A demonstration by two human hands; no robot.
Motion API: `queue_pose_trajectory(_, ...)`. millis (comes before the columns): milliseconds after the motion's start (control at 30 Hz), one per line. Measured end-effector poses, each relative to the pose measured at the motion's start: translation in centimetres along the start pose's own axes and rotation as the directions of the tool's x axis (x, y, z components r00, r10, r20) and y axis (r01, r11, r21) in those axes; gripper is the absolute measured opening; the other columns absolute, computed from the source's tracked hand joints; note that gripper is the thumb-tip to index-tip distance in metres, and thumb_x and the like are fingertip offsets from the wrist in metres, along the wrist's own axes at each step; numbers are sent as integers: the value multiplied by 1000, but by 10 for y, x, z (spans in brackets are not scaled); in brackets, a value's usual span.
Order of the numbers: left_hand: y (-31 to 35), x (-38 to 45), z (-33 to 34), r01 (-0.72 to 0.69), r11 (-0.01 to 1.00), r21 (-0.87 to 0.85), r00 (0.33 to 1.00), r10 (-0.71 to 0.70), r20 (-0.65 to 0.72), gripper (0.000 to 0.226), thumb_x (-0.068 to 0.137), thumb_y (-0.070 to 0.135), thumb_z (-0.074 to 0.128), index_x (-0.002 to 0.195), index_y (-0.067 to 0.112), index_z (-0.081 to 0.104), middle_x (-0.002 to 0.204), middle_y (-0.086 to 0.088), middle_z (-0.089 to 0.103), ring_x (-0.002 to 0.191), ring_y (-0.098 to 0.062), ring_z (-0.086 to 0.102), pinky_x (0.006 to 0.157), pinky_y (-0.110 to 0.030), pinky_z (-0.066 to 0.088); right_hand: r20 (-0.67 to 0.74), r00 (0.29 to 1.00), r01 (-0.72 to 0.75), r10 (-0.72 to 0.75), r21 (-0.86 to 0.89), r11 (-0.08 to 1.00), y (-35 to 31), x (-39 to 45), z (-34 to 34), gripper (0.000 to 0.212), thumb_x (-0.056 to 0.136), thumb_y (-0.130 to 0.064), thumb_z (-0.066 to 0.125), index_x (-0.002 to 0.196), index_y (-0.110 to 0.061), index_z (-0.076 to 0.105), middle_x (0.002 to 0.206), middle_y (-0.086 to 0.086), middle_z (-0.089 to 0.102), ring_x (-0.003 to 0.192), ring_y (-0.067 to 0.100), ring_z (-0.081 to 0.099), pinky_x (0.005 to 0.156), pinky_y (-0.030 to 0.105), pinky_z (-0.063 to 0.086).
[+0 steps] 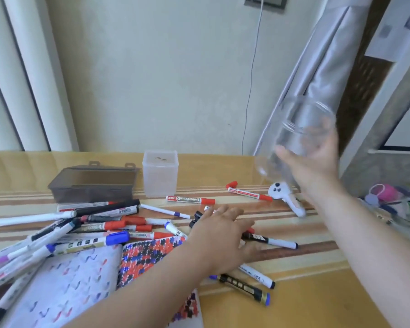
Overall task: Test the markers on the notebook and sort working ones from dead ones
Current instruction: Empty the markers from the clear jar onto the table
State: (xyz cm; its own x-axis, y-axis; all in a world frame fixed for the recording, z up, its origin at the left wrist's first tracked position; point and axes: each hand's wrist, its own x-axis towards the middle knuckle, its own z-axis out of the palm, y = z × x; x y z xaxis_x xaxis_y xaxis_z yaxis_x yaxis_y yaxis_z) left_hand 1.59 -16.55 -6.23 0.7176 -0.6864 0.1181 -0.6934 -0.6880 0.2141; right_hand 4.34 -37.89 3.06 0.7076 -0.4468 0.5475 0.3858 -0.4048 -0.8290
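Note:
Several markers (92,224) with red, blue and black caps lie scattered over the table and across the open notebook (64,287), whose page carries short coloured test strokes. My right hand (315,159) holds a clear, empty plastic jar (294,138) tilted in the air above the table's right side. My left hand (223,235) lies flat, fingers spread, on some markers to the right of the notebook; a black-capped marker (270,241) pokes out from under it. Whether it grips any of them is hidden.
A smoky brown lidded box (92,183) and a frosted square tub (160,174) stand at the back. A white handheld controller (285,197) lies at the right, beside a red marker (249,193). A curtain and a hanging cable are behind; clutter sits past the table's right edge.

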Motion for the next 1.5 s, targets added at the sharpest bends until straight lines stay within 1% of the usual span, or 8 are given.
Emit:
queue_pose_trajectory(167,-34,-71,-15,-143,985,-92,975,124,-187,45,92,66,51,136,55,51,154,25,40,153,-8,25,123,-37,26,13,980,-197,197,-10,980,78,75,116,93,48,-42,92,127,-37,44,123,-13,58,116,13,63,96,44,58)
queue_pose_trajectory(233,-49,-88,-3,-189,974,-123,931,138,-337,33,86,54,66,118,53,63,134,25,56,131,-3,53,105,-30,47,59,968,-240,244,-64,969,105,75,143,98,47,-48,93,130,-39,40,129,-9,55,119,16,59,101,44,55)
queue_pose_trajectory(367,-61,-94,18,-179,974,-136,893,103,-438,26,79,37,69,100,51,70,107,22,59,96,1,57,81,-24,51,88,962,-244,260,-155,957,118,67,165,105,58,-42,95,145,-32,36,138,-5,50,126,16,53,105,37,50)
queue_pose_trajectory(533,-61,-94,19,-179,966,-188,884,74,-462,29,76,32,72,100,49,71,104,21,59,95,-2,58,78,-25,51,147,955,-235,258,-160,959,103,49,160,82,64,-39,95,125,-39,40,123,-8,51,116,14,57,97,32,51)
queue_pose_trajectory(933,-61,-97,17,-136,964,-228,922,40,-385,23,80,32,69,99,46,72,105,24,56,99,0,55,84,-24,49,433,865,-205,254,-156,966,71,-13,193,102,66,-51,93,150,-36,35,134,-8,52,123,15,54,105,38,49)
queue_pose_trajectory(1100,-60,-101,13,-143,961,-236,941,58,-333,22,86,35,61,104,41,73,106,22,56,97,-4,55,85,-28,49,479,830,-39,285,-460,887,50,-44,143,108,76,-54,85,160,-30,21,148,-5,45,133,14,47,113,39,41)
queue_pose_trajectory(1267,-55,-104,0,-148,973,-174,937,82,-338,22,85,30,62,102,35,77,90,11,61,82,-12,58,67,-33,52,689,725,398,18,-439,805,21,-138,54,33,81,-39,77,112,-44,66,102,-22,56,101,4,56,88,34,49)
queue_pose_trajectory(1500,-89,-131,-93,203,924,-323,954,-261,-146,19,97,47,58,107,39,71,85,14,67,76,-3,63,71,-26,49,705,708,586,-48,-548,596,31,-209,13,29,83,-55,71,104,-35,64,95,-17,52,83,19,63,62,42,53)
